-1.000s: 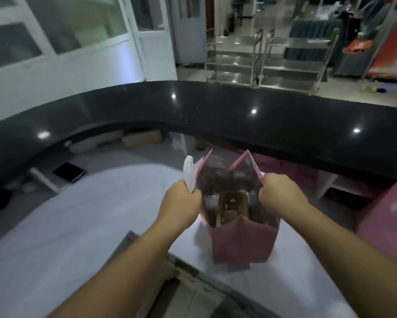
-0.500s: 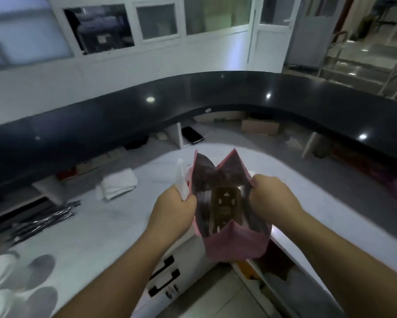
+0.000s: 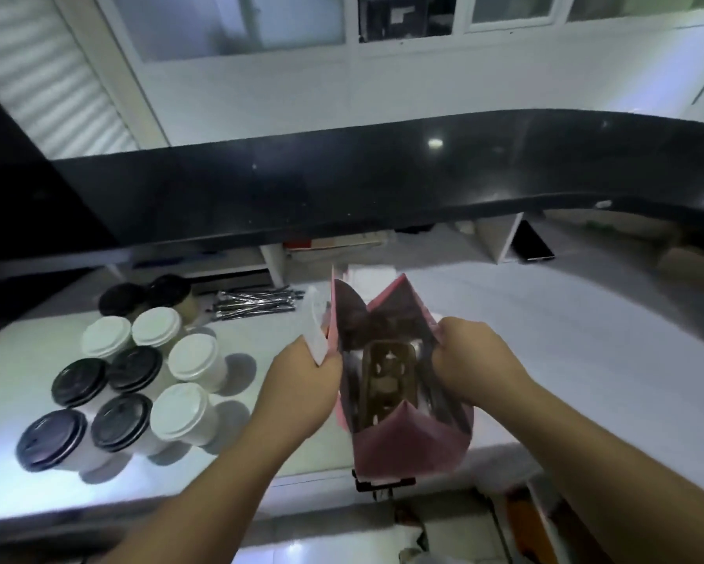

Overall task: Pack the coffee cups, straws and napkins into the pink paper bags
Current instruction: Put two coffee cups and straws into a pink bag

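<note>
1. Presently, left hand (image 3: 301,384) and right hand (image 3: 470,360) hold a pink bag (image 3: 407,445) open above the worktop (image 3: 586,360) front edge.
2. Left fingers clamp the bag's left rim and a white napkin (image 3: 315,331); right fingers clamp the right rim.
3. Brown cup carrier (image 3: 387,380) sits inside.
4. Lidded cups (image 3: 138,376) stand left; straws (image 3: 256,305) lie behind.
</note>
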The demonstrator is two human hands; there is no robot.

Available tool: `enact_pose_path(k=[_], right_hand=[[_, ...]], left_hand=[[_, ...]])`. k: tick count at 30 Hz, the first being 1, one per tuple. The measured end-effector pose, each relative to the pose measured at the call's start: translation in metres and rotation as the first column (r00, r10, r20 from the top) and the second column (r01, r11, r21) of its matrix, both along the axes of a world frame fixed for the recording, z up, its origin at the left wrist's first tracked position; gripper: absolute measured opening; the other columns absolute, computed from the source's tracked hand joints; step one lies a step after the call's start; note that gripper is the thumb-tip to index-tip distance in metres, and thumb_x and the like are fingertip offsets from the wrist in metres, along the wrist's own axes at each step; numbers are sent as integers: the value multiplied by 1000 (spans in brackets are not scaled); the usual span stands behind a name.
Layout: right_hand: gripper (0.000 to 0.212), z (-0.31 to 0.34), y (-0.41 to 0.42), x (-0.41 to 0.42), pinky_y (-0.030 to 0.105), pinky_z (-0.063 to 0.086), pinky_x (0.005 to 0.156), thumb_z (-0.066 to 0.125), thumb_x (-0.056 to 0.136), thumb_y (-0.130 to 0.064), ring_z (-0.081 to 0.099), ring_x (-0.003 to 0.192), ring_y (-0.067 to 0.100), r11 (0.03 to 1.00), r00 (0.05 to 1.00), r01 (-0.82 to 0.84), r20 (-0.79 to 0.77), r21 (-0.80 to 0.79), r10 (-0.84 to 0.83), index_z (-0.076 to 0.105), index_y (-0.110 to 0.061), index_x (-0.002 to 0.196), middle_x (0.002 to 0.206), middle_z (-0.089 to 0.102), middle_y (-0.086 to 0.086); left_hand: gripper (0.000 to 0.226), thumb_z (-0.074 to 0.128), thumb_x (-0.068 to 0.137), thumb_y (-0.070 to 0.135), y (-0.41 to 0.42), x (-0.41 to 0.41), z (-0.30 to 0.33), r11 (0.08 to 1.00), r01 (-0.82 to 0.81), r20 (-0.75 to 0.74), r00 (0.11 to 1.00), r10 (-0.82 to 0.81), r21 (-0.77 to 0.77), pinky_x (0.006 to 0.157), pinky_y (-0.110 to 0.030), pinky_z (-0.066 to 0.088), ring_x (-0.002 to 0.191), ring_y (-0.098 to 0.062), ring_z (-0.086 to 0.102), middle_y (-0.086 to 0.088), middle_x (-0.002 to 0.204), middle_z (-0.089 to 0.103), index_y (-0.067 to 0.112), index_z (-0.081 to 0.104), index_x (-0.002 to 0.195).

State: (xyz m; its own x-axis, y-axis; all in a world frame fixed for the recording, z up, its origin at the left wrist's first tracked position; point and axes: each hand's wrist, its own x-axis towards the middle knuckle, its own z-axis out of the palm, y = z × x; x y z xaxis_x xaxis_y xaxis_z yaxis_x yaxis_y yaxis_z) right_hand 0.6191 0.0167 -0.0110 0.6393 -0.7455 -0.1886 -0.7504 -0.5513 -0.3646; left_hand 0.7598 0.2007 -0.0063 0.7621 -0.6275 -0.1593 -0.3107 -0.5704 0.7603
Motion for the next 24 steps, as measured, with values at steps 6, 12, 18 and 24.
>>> enact_pose_path(k=[6,12,18,24], right_hand=[[13,-5,-4,60,32,51,57,47,92,-20,61,70,19,985,986,-169,-2,36,169,60,-23,91,85,65,1],[8,-6,-2,102,21,31,48,46,99,-19,50,63,10,954,954,-298,-21,22,298,52,-24,95,79,54,-4],[11,-3,12,129,22,42,55,44,106,-27,59,71,12,953,956,-294,2,74,295,54,-26,103,90,63,-2],[17,-6,30,146,32,53,62,41,104,-31,63,72,18,977,980,-191,-46,100,196,56,-24,101,92,67,0]], left_hand=[[28,45,93,31,9,43,8,989,-133,19,991,132,65,65,-34,53,78,-17,67,4,84,73,25,71,102],[26,49,99,26,21,76,7,972,-226,28,974,224,59,63,-31,52,80,-11,67,10,85,73,32,72,109],[25,48,100,26,37,109,6,976,-184,70,982,177,115,70,-45,59,78,-17,68,5,85,73,27,71,108],[27,51,101,32,50,133,7,999,-27,-14,1000,27,30,70,-30,56,85,0,67,17,95,75,47,66,117]])
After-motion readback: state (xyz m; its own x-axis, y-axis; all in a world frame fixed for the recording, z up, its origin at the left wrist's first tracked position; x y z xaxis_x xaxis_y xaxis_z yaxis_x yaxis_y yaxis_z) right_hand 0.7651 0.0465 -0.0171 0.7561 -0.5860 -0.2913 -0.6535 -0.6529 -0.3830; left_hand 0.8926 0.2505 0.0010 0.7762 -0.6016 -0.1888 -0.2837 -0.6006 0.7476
